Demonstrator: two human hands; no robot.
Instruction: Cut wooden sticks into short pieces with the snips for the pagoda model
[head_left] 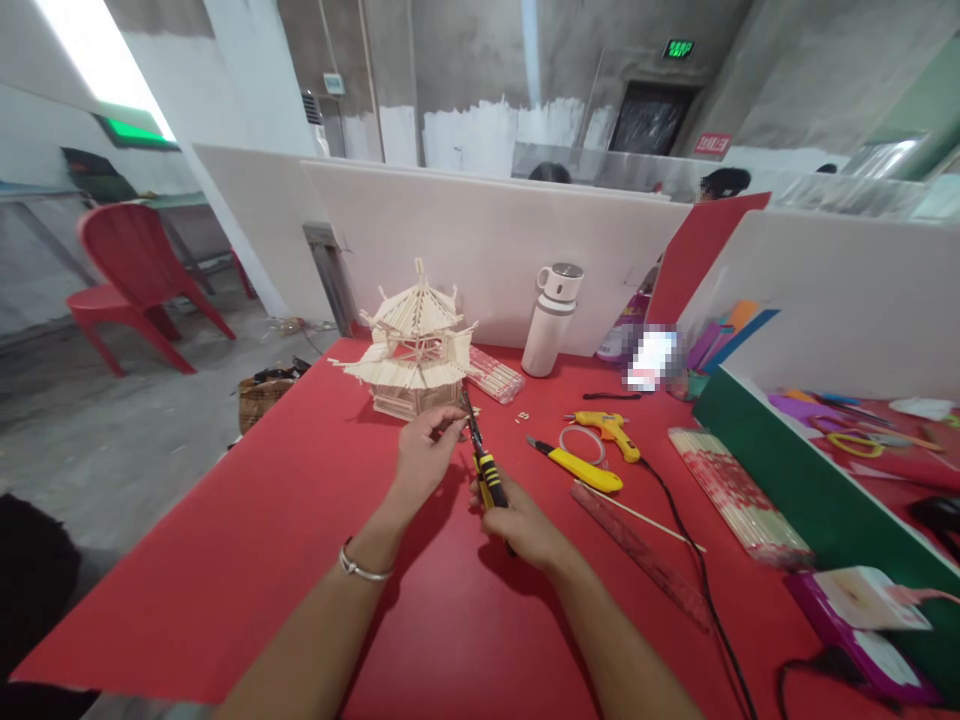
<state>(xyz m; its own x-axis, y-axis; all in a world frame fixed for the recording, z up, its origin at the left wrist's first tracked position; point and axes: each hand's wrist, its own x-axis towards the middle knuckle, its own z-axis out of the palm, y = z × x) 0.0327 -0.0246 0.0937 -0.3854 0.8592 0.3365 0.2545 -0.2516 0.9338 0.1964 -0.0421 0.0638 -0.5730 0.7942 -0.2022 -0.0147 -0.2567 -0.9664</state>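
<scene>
My right hand (517,520) is wrapped round the black-and-yellow handles of a pair of pliers (489,476), whose dark jaws point away from me. Beside the jaws, my left hand (431,450) has thumb and fingers pinched together; whatever lies between them is too small to make out. Just behind my hands stands a two-tiered pagoda model (416,345) built of pale wooden sticks. A few small cut stick pieces (523,416) lie to the right of the jaws.
Right of my hands lie a yellow utility knife (581,468), a glue gun (609,430) with its black cord, a red ruler (637,553) and a stick pack (739,495). A white bottle (551,320) stands near the white partition (465,220). A green divider (810,480) edges the right side.
</scene>
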